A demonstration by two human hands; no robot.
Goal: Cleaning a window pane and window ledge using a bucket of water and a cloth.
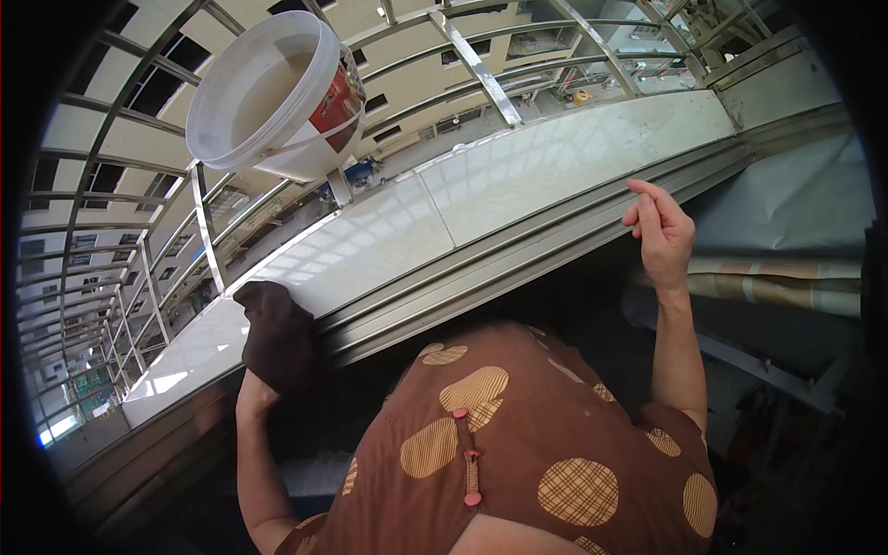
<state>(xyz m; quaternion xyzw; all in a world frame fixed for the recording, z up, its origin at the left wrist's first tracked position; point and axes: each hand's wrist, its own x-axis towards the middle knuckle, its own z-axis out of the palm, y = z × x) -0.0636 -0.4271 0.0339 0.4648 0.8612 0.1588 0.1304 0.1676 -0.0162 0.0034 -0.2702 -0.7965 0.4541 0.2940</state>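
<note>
A dark brown cloth [281, 340] covers my left hand [258, 397], so only its wrist shows and its fingers are hidden. The cloth rests at the left end of a metal sliding-window track [485, 260], over the edge of the white tiled ledge [388, 236]. My right hand [664, 232] is raised near the right part of the track. Its fingers are curled in with the thumb against them, and I see nothing in it.
A white plastic bucket [316, 149] with a red label stands by the metal bars [479, 66], cloudy liquid inside. Beyond the bars are buildings and a street far below. Silvery sheeting [784, 201] and folded striped fabric [777, 281] lie at the right.
</note>
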